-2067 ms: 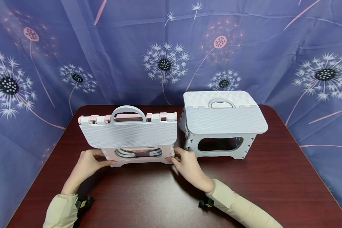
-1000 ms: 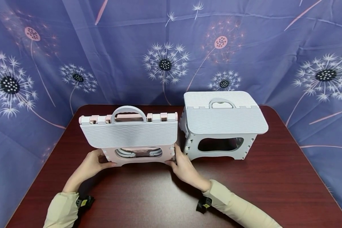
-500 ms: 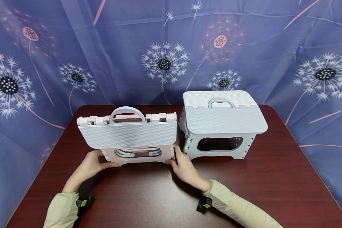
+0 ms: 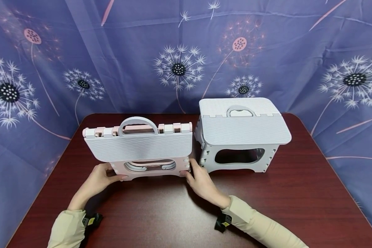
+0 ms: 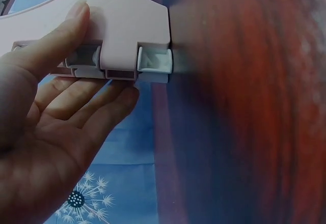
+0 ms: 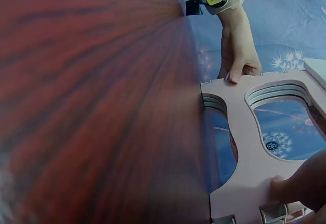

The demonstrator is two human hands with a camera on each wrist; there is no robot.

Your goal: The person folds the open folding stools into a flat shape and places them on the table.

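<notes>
A pink-and-white folding step stool (image 4: 139, 148) stands partly folded at the left of the table, its top halves hanging down like a roof under a raised carry handle (image 4: 137, 120). My left hand (image 4: 96, 181) pinches the lower left corner of its near leg panel, thumb in front and fingers behind the edge, as the left wrist view shows. On the lower right corner my right hand (image 4: 203, 182) grips the same panel (image 6: 242, 132), thumb (image 6: 285, 187) on the front. Some of the right fingers are hidden behind it. Curved inner braces show through the panel's oval opening.
A second folding stool (image 4: 245, 131), white and fully unfolded, stands just right of the first, close to my right hand. Both are on a dark red wooden table (image 4: 161, 213). A purple dandelion-print cloth (image 4: 136, 69) hangs behind the table's back edge.
The held stool's top has shifted slightly left at its left end. My right fingers have slid a little along the panel's side edge since the first frame. The white stool stays put.
</notes>
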